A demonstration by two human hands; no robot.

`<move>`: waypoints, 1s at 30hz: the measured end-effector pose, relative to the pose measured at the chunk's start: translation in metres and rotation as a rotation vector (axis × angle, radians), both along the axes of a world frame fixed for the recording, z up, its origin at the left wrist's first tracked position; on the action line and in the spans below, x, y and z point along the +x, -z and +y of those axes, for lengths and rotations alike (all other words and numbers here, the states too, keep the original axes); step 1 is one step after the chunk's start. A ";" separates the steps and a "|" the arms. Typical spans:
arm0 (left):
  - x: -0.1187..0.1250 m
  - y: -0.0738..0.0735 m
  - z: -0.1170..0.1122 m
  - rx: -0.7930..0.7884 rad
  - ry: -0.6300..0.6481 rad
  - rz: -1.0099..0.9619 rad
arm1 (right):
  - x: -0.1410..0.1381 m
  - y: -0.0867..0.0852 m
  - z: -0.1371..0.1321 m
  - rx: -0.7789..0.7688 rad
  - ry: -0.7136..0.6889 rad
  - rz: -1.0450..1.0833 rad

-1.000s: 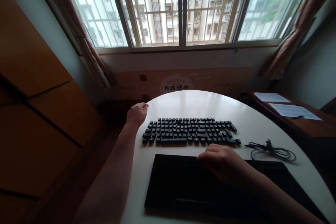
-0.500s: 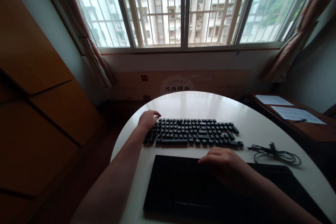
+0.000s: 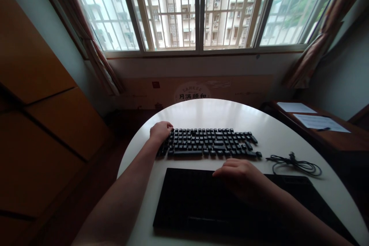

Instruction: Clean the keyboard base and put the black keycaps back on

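Loose black keycaps [image 3: 188,153] lie in keyboard order on the white round table [image 3: 207,109], with white showing between them. My left hand [image 3: 160,131] is at their far left corner, thumb and forefinger pinched together at a keycap that the fingers mostly hide. Nearer to me lies a flat black panel [image 3: 184,196], shaped like a keyboard body and too dark to show detail. Over its far edge, just below the right part of the rows, is my right hand [image 3: 239,171]. Its fingers are curled together, and what they hold, if anything, is hidden.
A coiled black cable [image 3: 296,164] lies on the table to the right. Beyond it stands a brown desk [image 3: 331,136] with papers [image 3: 321,122] and a pen [image 3: 323,129]. Wooden cabinets [image 3: 52,142] line the left side, and a barred window [image 3: 198,11] is ahead.
The view has shifted slightly. My left fingers have closed and come down at the far left corner of the keycaps. My right hand stays over the panel's far edge.
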State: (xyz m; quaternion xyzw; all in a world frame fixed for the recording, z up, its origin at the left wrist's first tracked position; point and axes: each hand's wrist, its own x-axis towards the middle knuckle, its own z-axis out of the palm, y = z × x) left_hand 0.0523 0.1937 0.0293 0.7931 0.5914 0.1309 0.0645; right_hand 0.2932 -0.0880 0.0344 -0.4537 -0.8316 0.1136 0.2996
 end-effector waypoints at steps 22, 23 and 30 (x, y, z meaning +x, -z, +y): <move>0.005 0.000 0.001 -0.001 0.012 0.021 | 0.000 -0.001 0.000 0.043 -0.003 0.011; 0.005 0.000 0.001 -0.001 0.012 0.021 | 0.001 -0.001 0.000 0.049 -0.001 0.010; 0.010 0.002 -0.001 0.018 -0.011 0.031 | 0.003 0.000 -0.001 0.036 0.008 0.014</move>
